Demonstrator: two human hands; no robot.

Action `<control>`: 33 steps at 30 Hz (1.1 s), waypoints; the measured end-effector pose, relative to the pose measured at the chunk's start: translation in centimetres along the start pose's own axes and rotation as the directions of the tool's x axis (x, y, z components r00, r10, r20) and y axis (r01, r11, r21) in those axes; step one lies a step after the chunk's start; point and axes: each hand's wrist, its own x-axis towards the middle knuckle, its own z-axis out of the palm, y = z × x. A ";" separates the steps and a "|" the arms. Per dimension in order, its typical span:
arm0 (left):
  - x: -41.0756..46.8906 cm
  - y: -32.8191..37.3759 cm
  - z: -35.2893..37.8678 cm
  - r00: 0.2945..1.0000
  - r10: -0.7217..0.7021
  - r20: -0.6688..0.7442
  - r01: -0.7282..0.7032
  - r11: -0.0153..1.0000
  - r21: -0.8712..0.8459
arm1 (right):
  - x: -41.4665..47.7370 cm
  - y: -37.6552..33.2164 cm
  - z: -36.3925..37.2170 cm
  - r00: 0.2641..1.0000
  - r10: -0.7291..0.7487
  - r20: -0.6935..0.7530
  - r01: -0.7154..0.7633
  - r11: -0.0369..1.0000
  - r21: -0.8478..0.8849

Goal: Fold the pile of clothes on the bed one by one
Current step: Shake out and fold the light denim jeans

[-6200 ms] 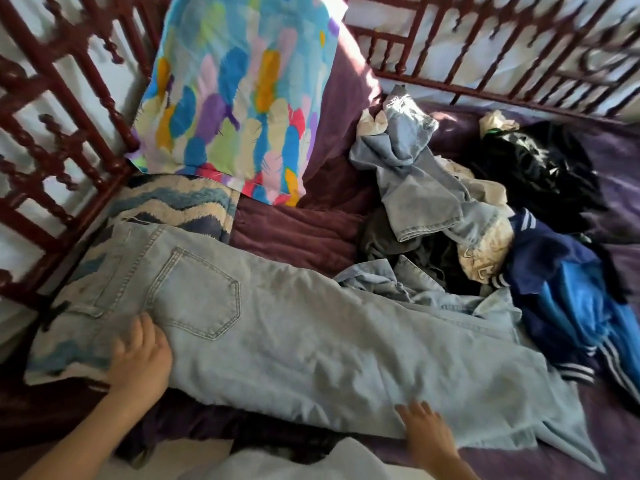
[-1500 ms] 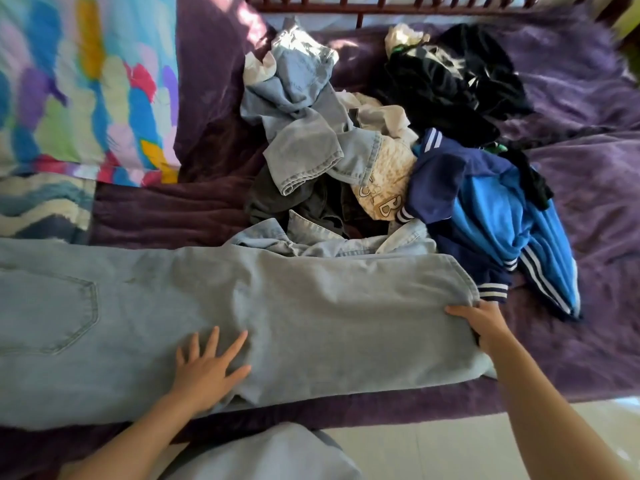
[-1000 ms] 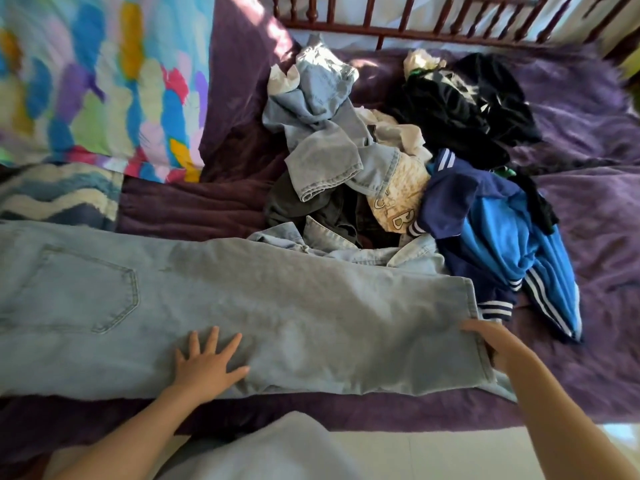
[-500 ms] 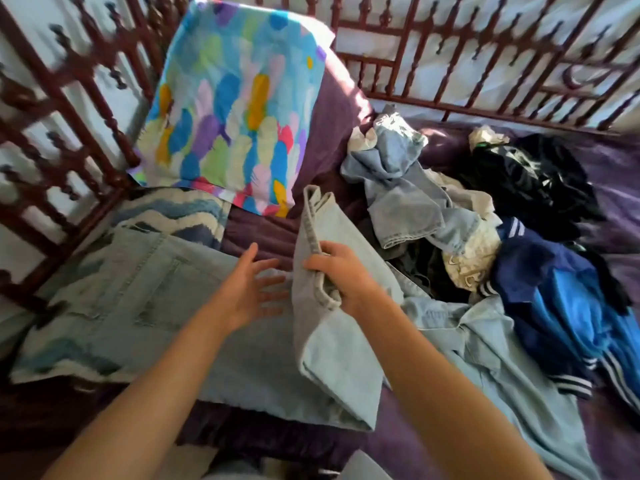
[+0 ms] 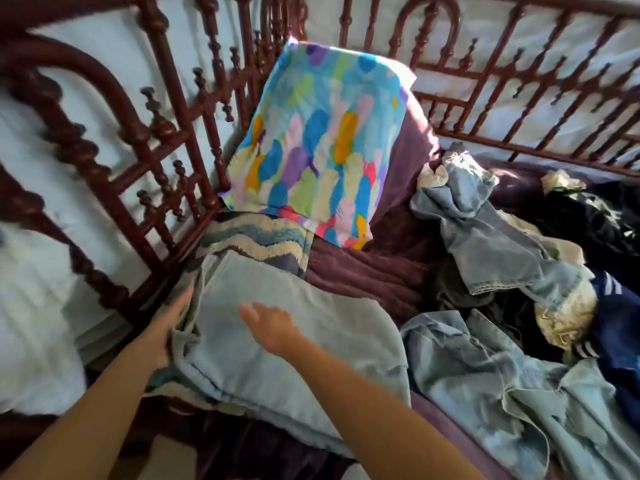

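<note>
Left hand (image 5: pixel 169 322), fingers straight, steadies the jeans (image 5: pixel 304 351) at the bed's (image 5: pixel 363 271) left edge. Right hand (image 5: pixel 273 327), spread, is over the top layer. Smooth toward the fold and match the edges before halving again. The pile (image 5: pixel 502 251) lies further right.

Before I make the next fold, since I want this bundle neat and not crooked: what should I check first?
1. Light-blue jeans doubled over, top layer smooth: ok.
2. Left edge squared: not ok, fabric bunches against the left hand.
3. Right hand open over the top layer: ok; contact cannot tell, blurred.
4. Level base: not ok, far end lies on the wavy-patterned cushion.
5. Crumpled denim garment clear of the jeans: cannot tell.
</note>
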 end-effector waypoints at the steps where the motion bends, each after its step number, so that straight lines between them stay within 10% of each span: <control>1: -0.1 -0.2 -0.1 0.999 -0.019 0.039 0.018 0.999 0.038 | -0.3 2.1 0.5 0.997 0.071 -0.034 -0.074 0.994 -0.083; 6: 1.3 0.0 0.1 0.998 0.065 0.001 -0.056 0.846 0.531 | -4.5 15.7 2.7 0.880 0.381 -0.284 -0.438 0.882 -0.173; 11: 2.3 -1.3 -1.4 0.985 0.136 -0.107 -0.073 0.888 0.454 | -9.9 24.5 4.1 0.674 0.702 -0.231 -0.667 0.713 0.216; 15: 2.2 -4.5 -1.8 0.951 0.261 -0.165 0.039 0.429 0.902 | -10.7 25.8 4.6 0.695 0.683 -0.225 -0.566 0.713 0.415; 20: 0.5 -6.6 2.6 0.843 0.526 0.111 -0.144 0.021 0.989 | -8.4 24.6 3.2 0.718 0.625 -0.306 -0.473 0.761 0.445; 24: 0.1 -9.2 6.4 0.860 0.399 0.319 -0.283 -0.148 0.947 | -5.7 23.6 0.7 0.787 0.555 -0.269 -0.429 0.806 0.408; 28: -0.2 -10.4 8.6 0.888 0.384 0.254 -0.197 -0.182 0.963 | -4.6 24.1 1.5 0.819 0.573 -0.019 -0.573 0.820 0.001; 33: 0.3 -9.1 14.4 0.862 0.315 0.397 -0.346 -0.206 0.915 | -4.4 25.3 0.1 0.873 0.479 -0.094 -0.461 0.871 0.169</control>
